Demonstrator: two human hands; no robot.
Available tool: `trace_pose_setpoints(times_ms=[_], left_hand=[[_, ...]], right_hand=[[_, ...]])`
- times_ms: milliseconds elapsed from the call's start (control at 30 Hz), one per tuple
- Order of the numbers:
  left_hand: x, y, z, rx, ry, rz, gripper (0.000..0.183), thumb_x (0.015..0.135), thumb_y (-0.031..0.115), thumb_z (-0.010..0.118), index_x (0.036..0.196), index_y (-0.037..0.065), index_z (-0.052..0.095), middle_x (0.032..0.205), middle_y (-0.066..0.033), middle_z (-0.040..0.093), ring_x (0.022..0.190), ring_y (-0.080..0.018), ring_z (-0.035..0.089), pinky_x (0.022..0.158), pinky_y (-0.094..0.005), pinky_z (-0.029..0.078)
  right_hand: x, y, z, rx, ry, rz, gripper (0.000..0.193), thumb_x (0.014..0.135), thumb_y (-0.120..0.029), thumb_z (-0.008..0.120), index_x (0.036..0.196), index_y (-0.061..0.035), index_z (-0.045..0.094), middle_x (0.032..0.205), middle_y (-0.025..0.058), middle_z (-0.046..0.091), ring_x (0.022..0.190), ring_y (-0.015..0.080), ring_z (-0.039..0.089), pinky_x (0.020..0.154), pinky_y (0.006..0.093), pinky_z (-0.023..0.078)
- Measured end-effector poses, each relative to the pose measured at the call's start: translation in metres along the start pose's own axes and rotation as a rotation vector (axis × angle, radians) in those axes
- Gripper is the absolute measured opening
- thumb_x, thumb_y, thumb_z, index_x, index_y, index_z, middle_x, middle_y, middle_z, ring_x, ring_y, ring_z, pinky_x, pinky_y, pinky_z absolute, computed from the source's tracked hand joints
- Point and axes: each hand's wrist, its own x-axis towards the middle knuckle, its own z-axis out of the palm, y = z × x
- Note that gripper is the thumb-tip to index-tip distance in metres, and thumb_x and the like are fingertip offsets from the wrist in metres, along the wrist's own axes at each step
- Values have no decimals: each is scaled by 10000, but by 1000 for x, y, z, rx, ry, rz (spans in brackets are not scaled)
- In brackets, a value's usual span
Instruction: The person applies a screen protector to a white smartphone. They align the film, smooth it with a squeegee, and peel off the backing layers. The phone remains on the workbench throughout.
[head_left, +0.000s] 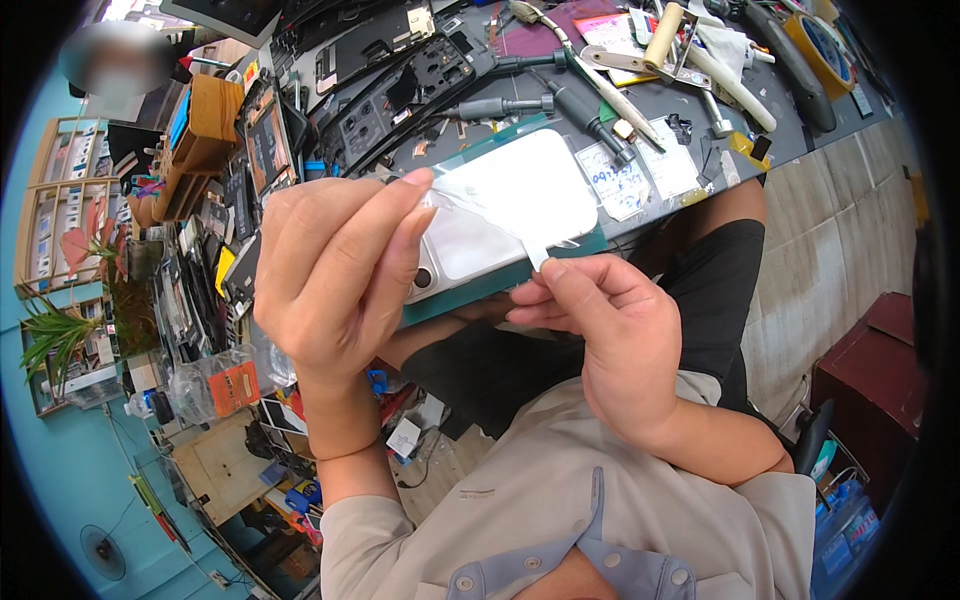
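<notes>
A white smartphone (463, 243) lies back up on a green mat (460, 306) at the bench's near edge, a camera lens showing at its lower left corner. My left hand (335, 265) is closed in a pinch over the phone's left end, on a wrinkled clear film (462, 193) that lifts off the phone's back. At the phone's near side, my right hand (625, 335) pinches a narrow white pull tab (537, 254) between thumb and forefinger. The tab joins the film's lower edge. Glare hides part of the phone's surface.
Screwdrivers (590, 118), a white-handled tool (735, 88) and a roll of yellow tape (815, 52) lie beyond the phone. Dark phone frames (400, 95) cover the back left. Paper labels (615, 180) sit right of the mat. A wooden organizer (208, 125) stands at left.
</notes>
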Motion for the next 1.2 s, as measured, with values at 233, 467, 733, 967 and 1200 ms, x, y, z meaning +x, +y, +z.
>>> trace_pose_setpoints(times_ms=[233, 467, 733, 967, 1200], left_hand=[[4, 3, -2, 24, -11, -6, 233, 878, 40, 932, 1103, -6, 887, 967, -99, 792, 854, -258, 718, 793, -379, 560], [6, 2, -2, 36, -20, -8, 226, 887, 41, 930, 1104, -7, 888, 970, -99, 794, 858, -257, 719, 800, -376, 556], [10, -1, -2, 37, -12, 16, 219, 890, 43, 927, 1100, -4, 886, 962, -96, 795, 840, -252, 719, 786, -372, 540], [11, -3, 1, 32, 2, 26, 211, 889, 47, 930, 1089, -5, 885, 951, -91, 790, 830, -248, 715, 779, -369, 536], [12, -2, -1, 37, 1, 22, 209, 889, 50, 931, 1089, 1, 889, 954, -90, 794, 833, -244, 715, 776, -366, 535]], right_hand=[[0, 2, 1, -50, 24, -20, 200, 1155, -124, 739, 1178, 72, 769, 1086, 211, 846, 944, 287, 858, 930, 404, 715], [0, 1, 2, -63, 25, -14, 206, 1157, -125, 736, 1177, 77, 769, 1083, 212, 844, 949, 289, 859, 928, 405, 718], [0, 0, 2, -58, 20, -13, 198, 1157, -114, 730, 1174, 79, 767, 1079, 218, 844, 947, 290, 859, 929, 409, 721], [0, 1, 1, -55, 21, -12, 208, 1160, -123, 728, 1168, 82, 764, 1075, 220, 844, 946, 292, 860, 929, 415, 724], [0, 1, 0, -28, 4, -9, 209, 1159, -118, 734, 1169, 88, 763, 1082, 210, 847, 953, 264, 855, 923, 386, 714]])
